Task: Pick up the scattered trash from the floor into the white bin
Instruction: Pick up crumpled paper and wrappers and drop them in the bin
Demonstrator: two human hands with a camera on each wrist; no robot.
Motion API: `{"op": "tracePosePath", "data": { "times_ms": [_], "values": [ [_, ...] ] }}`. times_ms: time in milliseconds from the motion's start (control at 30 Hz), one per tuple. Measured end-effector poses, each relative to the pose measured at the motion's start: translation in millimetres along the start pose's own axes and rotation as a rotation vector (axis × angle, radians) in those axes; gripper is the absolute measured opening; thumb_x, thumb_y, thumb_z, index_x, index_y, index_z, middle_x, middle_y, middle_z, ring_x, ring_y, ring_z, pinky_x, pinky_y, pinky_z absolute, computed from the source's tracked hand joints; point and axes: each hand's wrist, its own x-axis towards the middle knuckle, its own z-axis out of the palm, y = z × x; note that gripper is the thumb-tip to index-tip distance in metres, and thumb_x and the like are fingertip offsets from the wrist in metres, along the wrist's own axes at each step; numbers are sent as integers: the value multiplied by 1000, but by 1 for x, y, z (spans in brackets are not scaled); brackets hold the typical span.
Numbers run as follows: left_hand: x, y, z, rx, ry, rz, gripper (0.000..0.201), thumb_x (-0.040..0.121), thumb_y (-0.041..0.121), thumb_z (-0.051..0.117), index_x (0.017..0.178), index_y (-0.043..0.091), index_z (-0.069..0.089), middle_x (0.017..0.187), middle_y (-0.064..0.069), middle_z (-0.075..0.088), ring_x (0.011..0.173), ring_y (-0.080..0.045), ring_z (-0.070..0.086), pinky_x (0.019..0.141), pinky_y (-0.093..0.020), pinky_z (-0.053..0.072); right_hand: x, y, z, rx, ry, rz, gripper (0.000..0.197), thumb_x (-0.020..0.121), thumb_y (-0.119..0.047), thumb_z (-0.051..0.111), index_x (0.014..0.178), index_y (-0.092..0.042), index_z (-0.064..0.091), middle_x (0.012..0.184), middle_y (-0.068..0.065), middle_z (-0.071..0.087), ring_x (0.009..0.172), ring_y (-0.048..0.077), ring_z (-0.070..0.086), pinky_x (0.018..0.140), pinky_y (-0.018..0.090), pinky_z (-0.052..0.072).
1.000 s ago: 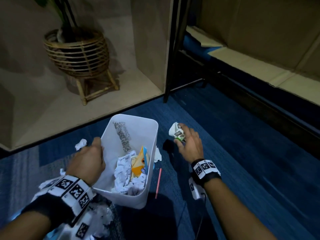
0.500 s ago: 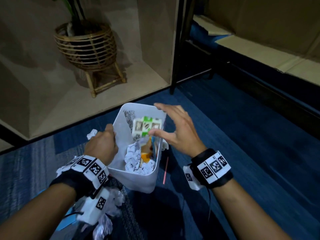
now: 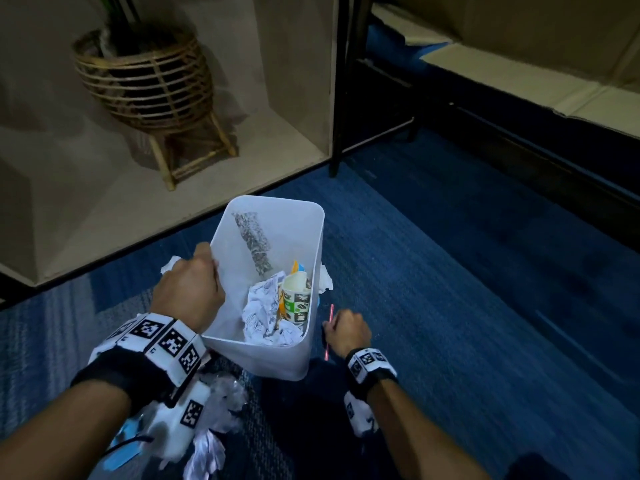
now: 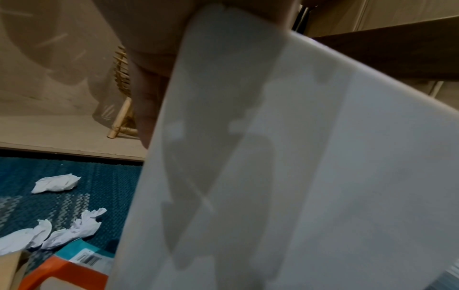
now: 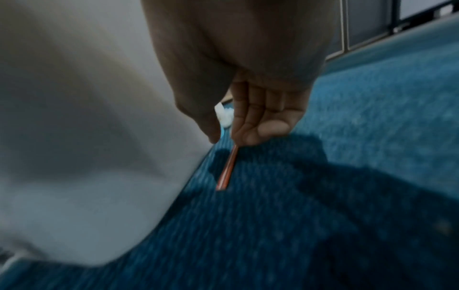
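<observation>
Since half a second ago your right hand (image 3: 347, 332) dropped from the bin (image 3: 304, 223) to the carpet, fingers curled, pinching the red straw (image 5: 226, 170); your left hand (image 3: 188, 296) grips the tilted bin's rim.

No readable words or numbers anywhere: only square coded tags on wristbands (image 3: 166, 341), blurred barcode on box (image 4: 87, 261).

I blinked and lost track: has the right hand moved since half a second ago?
Yes. The right hand has dropped from above the white bin's rim to the carpet on the bin's right, fingers at the red straw.
</observation>
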Motion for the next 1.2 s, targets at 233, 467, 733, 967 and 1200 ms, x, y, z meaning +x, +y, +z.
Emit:
{"op": "tracePosePath", "data": {
  "times_ms": [233, 467, 733, 967, 1200],
  "values": [
    [0, -1, 0, 6, -13, 4, 12, 100, 20, 38, 99, 7, 37, 78, -15, 48, 72, -32, 47, 61, -39, 36, -1, -11, 21, -84, -34, 165, 38, 95, -39, 62, 118, -9, 62, 127, 15, 63, 116, 34, 63, 94, 41, 51],
    [-2, 2, -2, 7, -23, -17, 15, 102, 21, 35, 102, 6, 39, 78, -13, 46, 75, -31, 44, 64, -41, 38, -3, -14, 20, -95, -36, 177, 30, 93, -29, 64, 114, -8, 63, 122, 15, 66, 113, 35, 65, 90, 41, 53],
    [-2, 0, -1, 12, -32, -9, 19, 102, 22, 35, 108, 5, 41, 91, -25, 58, 78, -36, 51, 65, -40, 38, 2, -16, 21, -94, -58, 183, 32, 89, -28, 69, 114, -8, 64, 123, 15, 66, 111, 33, 66, 91, 39, 55],
    [-1, 0, 1, 16, -29, 3, 20, 102, 22, 34, 107, 4, 41, 97, -26, 59, 87, -39, 54, 66, -41, 38, 2, -16, 27, -43, -1, 134, 35, 91, -17, 69, 121, -4, 56, 126, 20, 63, 116, 37, 63, 94, 41, 51],
    [-2, 2, -1, 12, -23, -33, 16, 102, 21, 35, 105, 6, 41, 83, -14, 49, 74, -30, 43, 64, -40, 38, -17, -19, -16, 325, 214, 112, 6, 83, -16, 64, 77, -15, 64, 88, 9, 73, 86, 32, 70, 75, 33, 55]
  ]
}}
